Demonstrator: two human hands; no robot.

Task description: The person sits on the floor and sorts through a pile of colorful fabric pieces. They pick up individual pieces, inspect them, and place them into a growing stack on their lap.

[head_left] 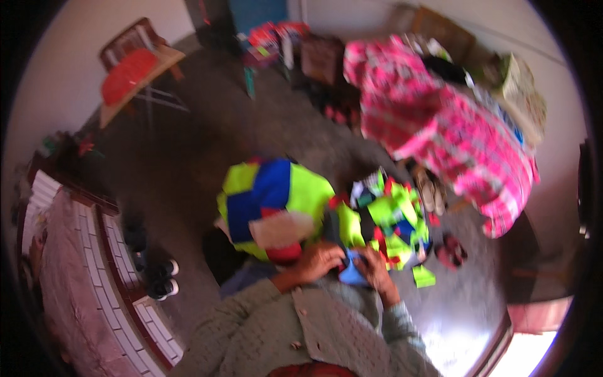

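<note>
My left hand (320, 261) and my right hand (375, 269) meet close in front of my body, fingers closed on a small piece of light blue cloth (353, 271) stretched between them. Beside my left hand lies a large patchwork cloth (258, 196) in blue, neon yellow, red and beige. Just beyond my right hand is a heap of cloth scraps (397, 218), mostly neon yellow with blue, red and white bits. A loose yellow scrap (424, 276) sits at its near edge. Blur hides the finer detail at my fingertips.
Pink checked fabric (433, 125) drapes over furniture at the back right. Sandals (430, 193) and dark red shoes (451, 252) rest on the floor to the right, black shoes (163, 279) to the left. A chair with a red seat (129, 75) stands far left.
</note>
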